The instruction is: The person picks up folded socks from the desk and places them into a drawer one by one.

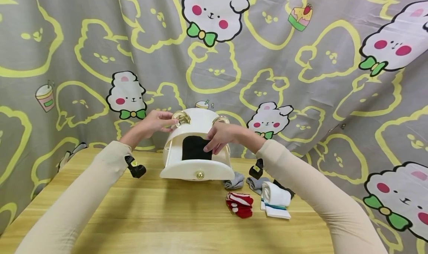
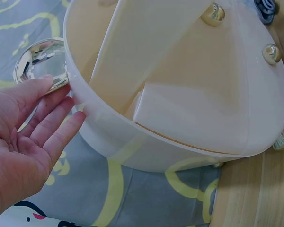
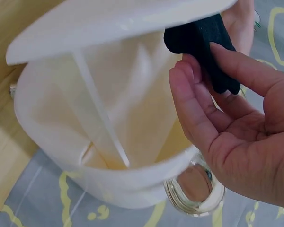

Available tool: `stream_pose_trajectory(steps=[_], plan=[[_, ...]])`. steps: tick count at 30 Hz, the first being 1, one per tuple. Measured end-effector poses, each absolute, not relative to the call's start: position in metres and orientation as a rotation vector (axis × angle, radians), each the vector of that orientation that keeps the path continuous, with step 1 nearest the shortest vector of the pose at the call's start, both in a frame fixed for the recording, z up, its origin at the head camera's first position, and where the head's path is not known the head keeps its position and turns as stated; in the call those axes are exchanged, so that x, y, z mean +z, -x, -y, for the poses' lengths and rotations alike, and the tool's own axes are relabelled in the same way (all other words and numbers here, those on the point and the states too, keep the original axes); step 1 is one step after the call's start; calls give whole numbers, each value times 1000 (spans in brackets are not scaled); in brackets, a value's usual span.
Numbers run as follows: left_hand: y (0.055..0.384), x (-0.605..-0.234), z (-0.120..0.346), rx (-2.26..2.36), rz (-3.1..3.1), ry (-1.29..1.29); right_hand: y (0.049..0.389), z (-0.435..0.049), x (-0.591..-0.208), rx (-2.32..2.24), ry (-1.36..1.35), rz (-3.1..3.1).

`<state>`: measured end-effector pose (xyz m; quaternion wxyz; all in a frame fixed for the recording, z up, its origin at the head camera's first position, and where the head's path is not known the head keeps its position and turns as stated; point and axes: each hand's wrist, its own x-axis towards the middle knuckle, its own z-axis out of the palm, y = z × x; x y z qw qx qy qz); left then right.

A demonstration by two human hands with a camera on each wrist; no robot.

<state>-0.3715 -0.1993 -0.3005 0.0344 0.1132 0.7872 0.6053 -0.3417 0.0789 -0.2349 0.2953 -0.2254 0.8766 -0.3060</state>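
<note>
A white rounded box (image 1: 201, 116) shaped like an alarm clock stands on the table, its knobbed front panel (image 1: 180, 171) tilted outward. Two shiny gold bells sit on top. With thumb and fingertips, my left hand (image 1: 155, 123) pinches the rim of the left gold bell (image 2: 41, 61). My right hand (image 1: 223, 134) holds a folded black sock (image 1: 194, 148) between thumb and fingers, at the box's front opening. In the right wrist view the sock (image 3: 203, 45) overlaps the panel's edge. Inside the box, a thin divider (image 3: 102, 111) separates compartments.
Right of the box on the wooden table (image 1: 160, 220) lie a grey sock bundle (image 1: 235, 181), another grey one (image 1: 255, 184), red-and-white socks (image 1: 240, 205), white striped socks (image 1: 276, 196) and a dark bundle (image 1: 284, 188). A patterned curtain (image 1: 214, 72) hangs close behind.
</note>
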Motion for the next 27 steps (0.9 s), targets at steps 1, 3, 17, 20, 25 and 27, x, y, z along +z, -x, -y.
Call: stream_pose_trajectory(steps=[1, 3, 17, 20, 25, 27], plan=[[371, -300, 199, 1860, -2423, -346, 340, -77, -236, -816, 587, -2331], [371, -300, 199, 1861, -2424, -338, 339, -74, -239, -822, 571, -2335], [369, -303, 199, 1875, -2422, -337, 335, -60, -259, -898, 558, -2356], [369, -304, 199, 1878, -2423, -349, 334, -58, -262, -929, 544, -2370], [370, -305, 199, 1879, -2419, -378, 333, -58, -266, -976, 534, -2390], [370, -304, 199, 1874, -2426, -387, 333, -57, -267, -991, 533, -2404]])
